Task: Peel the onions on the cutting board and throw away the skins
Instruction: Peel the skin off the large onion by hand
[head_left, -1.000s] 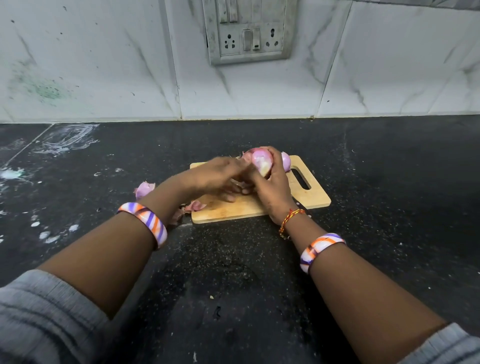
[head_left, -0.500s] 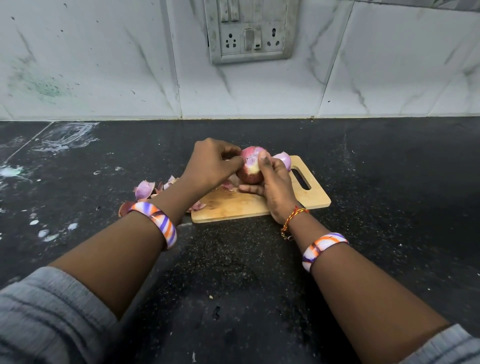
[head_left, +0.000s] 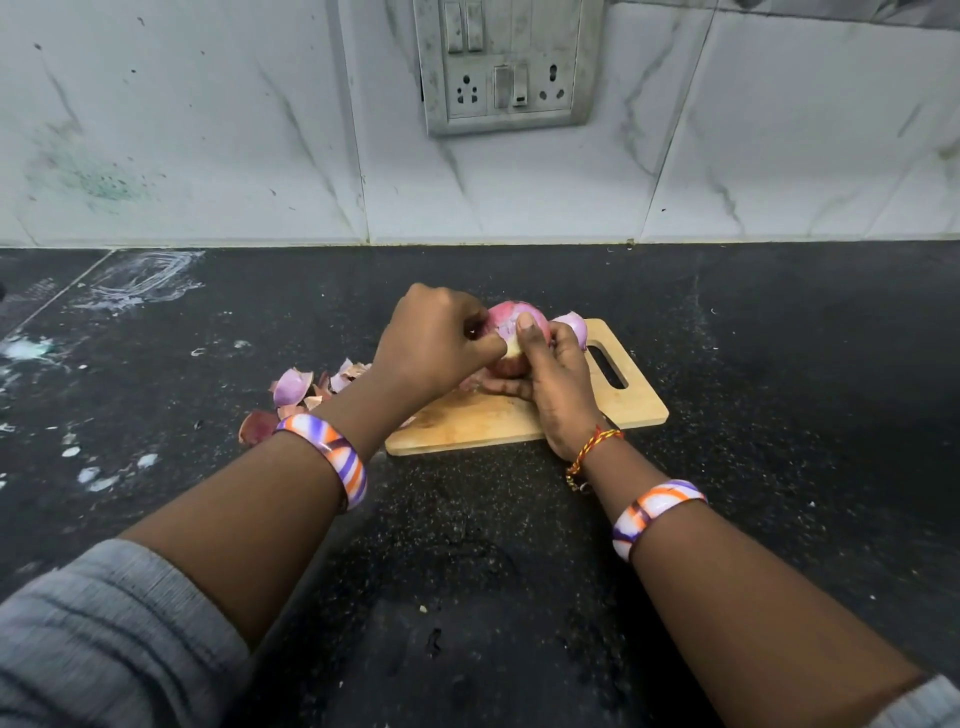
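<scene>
Kitchen corner with dark speckled stone countertop (head_left: 779, 364) and white marble-veined wall tiles (head_left: 208, 130).

Grey metal switch-and-socket plate (head_left: 506, 67) mounted on tiles at top centre; white smears (head_left: 140, 280) across countertop's left side.

I can read no words, numbers or brand marks anywhere before me; the switch plate (head_left: 506, 65) on the wall seems unlettered, though it is blurry.

Pale matt wooden cutting board (head_left: 636, 402), speckled black stone counter (head_left: 779, 364), glossy marbled wall tiles (head_left: 208, 130), papery onion skins (head_left: 293, 387)
</scene>
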